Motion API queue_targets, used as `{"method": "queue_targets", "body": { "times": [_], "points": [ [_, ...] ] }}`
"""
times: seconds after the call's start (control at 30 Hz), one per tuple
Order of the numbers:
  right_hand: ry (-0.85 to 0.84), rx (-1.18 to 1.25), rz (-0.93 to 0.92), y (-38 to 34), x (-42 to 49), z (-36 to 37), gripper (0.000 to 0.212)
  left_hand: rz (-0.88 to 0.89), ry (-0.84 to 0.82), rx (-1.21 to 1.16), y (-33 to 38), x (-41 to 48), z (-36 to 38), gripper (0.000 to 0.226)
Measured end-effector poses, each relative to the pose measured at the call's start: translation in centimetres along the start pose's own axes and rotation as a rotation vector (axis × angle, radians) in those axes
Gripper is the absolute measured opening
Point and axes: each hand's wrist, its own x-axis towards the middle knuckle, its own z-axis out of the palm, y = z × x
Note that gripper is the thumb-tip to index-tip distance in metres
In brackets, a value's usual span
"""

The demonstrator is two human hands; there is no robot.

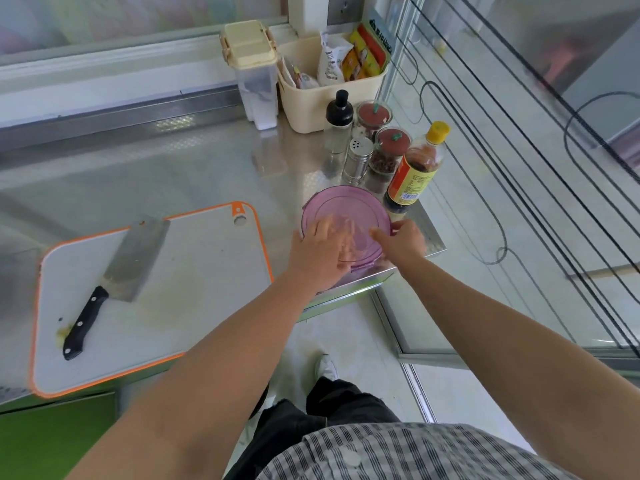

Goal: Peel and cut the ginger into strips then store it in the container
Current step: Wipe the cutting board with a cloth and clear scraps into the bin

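The left hand [318, 251] lay flat on the purple lid [341, 206], its fingers nearly straight, pressing down, I think to close it. The right hand [403, 240] curled over the rim of the container [360, 270], probably to keep it steady near the counter [173, 168] edge. Pale ginger [349, 226] showed dimly through the lid. The cleaver [135, 258] rested on the board [207, 271], apparently not needed now.
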Motion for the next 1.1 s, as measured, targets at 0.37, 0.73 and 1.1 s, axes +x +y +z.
{"method": "queue_targets", "body": {
  "times": [0.37, 0.73, 1.1],
  "points": [
    [-0.014, -0.506, -0.626, -2.7, -1.7, 2.3, 0.031, 0.018, 0.141, -0.362, -1.9, -2.5, 0.4, 0.057],
    [-0.475, -0.058, -0.749, -11.2, -10.0, 10.8, 0.022, -0.762, 0.233, -0.257, -18.0, -18.1, 1.8, 0.028],
    [-0.632, -0.118, -0.682, -14.7, -21.4, 26.5, 0.035, -0.83, 0.233, -0.318, -29.3, -27.0, 2.1, 0.039]
  ]
}}
